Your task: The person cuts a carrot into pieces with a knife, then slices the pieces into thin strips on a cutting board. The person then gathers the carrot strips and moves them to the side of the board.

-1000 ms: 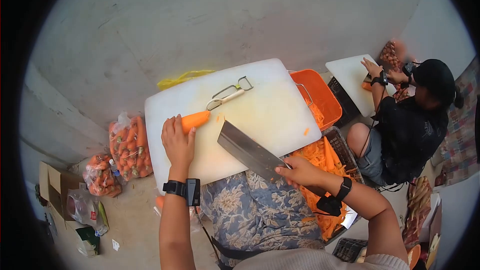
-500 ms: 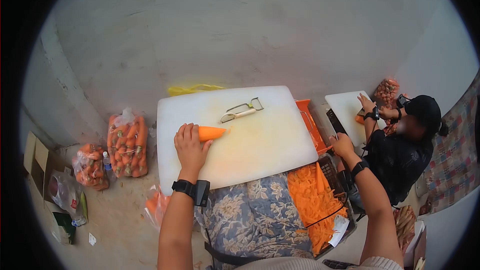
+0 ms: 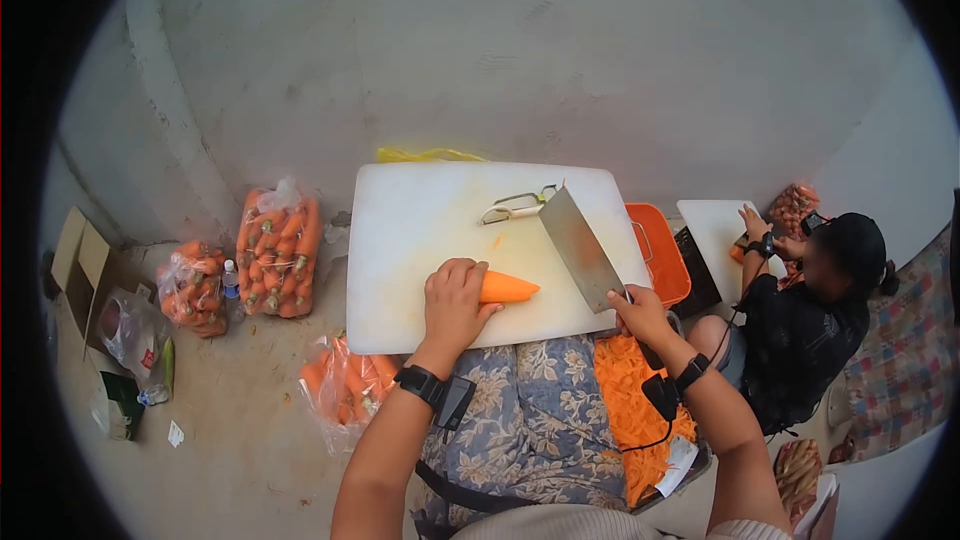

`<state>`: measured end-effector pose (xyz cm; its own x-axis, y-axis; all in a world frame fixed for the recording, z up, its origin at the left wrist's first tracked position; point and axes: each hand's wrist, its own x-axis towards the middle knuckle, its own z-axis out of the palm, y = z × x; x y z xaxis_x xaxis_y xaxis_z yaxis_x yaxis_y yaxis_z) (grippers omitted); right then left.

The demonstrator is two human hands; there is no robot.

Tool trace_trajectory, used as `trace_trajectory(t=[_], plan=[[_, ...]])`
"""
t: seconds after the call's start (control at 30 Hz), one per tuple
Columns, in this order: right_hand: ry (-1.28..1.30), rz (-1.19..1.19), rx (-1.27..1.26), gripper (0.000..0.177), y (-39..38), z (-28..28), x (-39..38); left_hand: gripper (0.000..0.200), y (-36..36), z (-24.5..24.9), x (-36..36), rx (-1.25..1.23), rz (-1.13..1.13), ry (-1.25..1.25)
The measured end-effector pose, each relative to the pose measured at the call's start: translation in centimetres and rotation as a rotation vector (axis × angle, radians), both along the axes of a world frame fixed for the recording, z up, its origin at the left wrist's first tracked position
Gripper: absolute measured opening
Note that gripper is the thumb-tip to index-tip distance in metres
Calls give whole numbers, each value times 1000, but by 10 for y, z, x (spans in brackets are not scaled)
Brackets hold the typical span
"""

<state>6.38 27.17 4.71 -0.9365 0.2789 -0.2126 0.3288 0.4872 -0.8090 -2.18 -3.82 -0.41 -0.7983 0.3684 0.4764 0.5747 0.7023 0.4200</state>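
Note:
On the white cutting board (image 3: 430, 210) lies a peeled carrot (image 3: 508, 287), its tapered end pointing right. My left hand (image 3: 457, 305) is closed over the thick end and holds it against the board. My right hand (image 3: 643, 314) grips the handle of a cleaver (image 3: 583, 250), whose broad blade is raised over the right part of the board, apart from the carrot. Behind the blade, partly covered by it, are peelers (image 3: 512, 208). A small orange scrap (image 3: 497, 240) lies near them.
Carrot shreds (image 3: 630, 410) fill a crate below the board's right side. An orange container (image 3: 662, 252) stands to the right. Bags of carrots (image 3: 280, 252) sit on the floor at left, near a cardboard box (image 3: 82, 275). A co-worker (image 3: 815, 330) works at another board (image 3: 722, 240).
My right hand has brought the cleaver up from the right side to above the board. My left hand still holds the carrot. The camera view has shifted.

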Motion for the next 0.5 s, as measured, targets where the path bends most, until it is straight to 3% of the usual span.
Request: trace_trajectory(t=[0.2, 0.3, 0.5], plan=[[-44, 48, 58, 37, -5, -4, -6, 68, -12, -9, -1, 245, 18, -13], [-74, -58, 3, 37, 0, -11, -5, 67, -13, -10, 0, 329, 13, -90], [-40, -181, -131, 35, 8, -31, 7, 58, -13, -4, 6, 221, 73, -77]])
